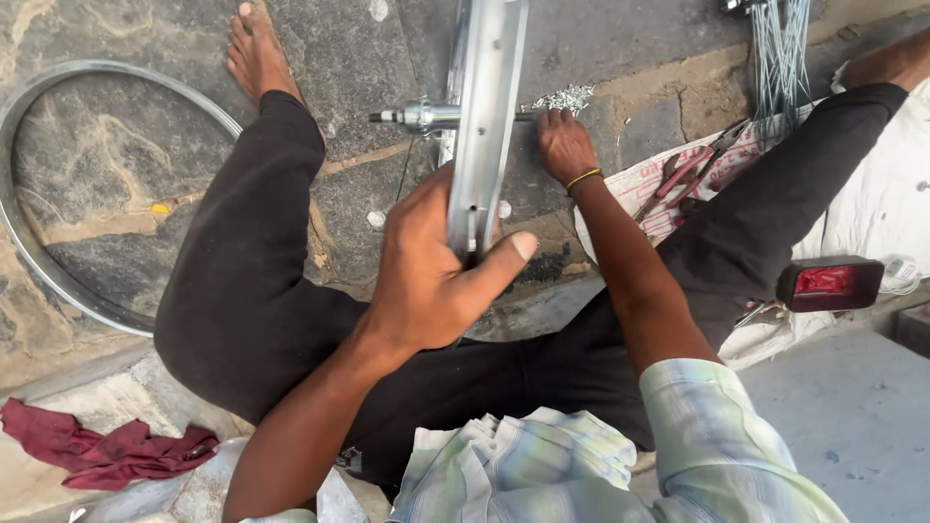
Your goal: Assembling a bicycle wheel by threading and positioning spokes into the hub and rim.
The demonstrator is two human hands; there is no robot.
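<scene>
I sit on a stone floor with my legs spread. My left hand grips the near edge of a shiny metal wheel rim that stands upright, seen edge-on, between my legs. A metal hub with its axle sticks out to the left of the rim. My right hand reaches past the rim's right side, its fingers curled at the axle end, close to a small pile of silver spoke nipples. What the right fingers hold is hidden.
A second bare rim lies flat on the floor at the left. A bundle of spokes hangs at the upper right above pliers on a printed sack. A red reflector lamp rests by my right thigh. A maroon rag lies lower left.
</scene>
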